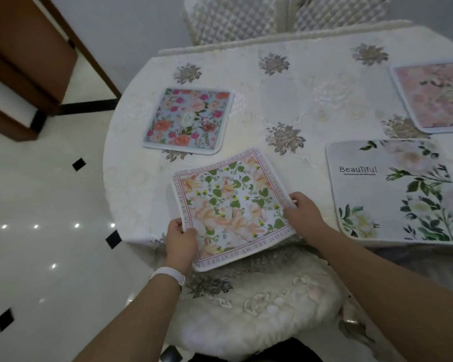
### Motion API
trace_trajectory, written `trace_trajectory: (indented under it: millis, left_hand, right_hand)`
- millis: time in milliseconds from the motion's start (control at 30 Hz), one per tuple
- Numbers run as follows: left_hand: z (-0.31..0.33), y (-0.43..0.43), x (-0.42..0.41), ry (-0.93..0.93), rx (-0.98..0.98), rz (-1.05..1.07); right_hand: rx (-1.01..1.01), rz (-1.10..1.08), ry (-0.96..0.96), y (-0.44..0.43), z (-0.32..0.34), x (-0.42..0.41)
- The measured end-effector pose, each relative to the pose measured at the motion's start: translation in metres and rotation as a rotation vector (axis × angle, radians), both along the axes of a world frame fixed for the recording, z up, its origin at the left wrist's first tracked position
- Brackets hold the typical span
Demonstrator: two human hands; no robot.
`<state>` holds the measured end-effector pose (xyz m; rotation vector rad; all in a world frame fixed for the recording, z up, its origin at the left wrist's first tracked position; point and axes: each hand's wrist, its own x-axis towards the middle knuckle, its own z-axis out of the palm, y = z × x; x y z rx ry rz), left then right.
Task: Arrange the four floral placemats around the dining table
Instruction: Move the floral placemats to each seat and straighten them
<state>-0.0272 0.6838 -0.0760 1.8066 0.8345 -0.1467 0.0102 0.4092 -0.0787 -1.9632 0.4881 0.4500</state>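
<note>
We hold the peach mat (233, 205) by two opposite edges, left hand (179, 240) at its near-left side, right hand (302, 214) at its right, fingers (293, 198) pinched closed on the cloth. It overhangs the near rim of the desk (311, 100), its far part sagging onto the top. It bows between our hands, so we judge it light, soft and floppy; gripping both edges keeps it flat. The pink mat (187, 121), the Beautiful mat (395, 192) and the pale mat (434, 96) lie flat
</note>
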Motion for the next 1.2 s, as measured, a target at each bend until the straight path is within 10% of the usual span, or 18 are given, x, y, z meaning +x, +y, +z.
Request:
trace_trajectory:
  millis: [400,933,1200]
  left_hand:
    - [-0.020,-0.021,-0.009,0.028,-0.132,0.315]
    - [-0.025,-0.033,0.018,0.011,-0.445,0.284]
    - [-0.029,0.028,0.110,0.173,-0.348,-0.086]
  right_hand:
    - [0.651,-0.453,0.162,0.031,-0.017,-0.009]
    - [0.357,-0.219,0.147,0.018,-0.018,-0.030]
    - [0.112,-0.058,0.111,-0.014,-0.020,-0.026]
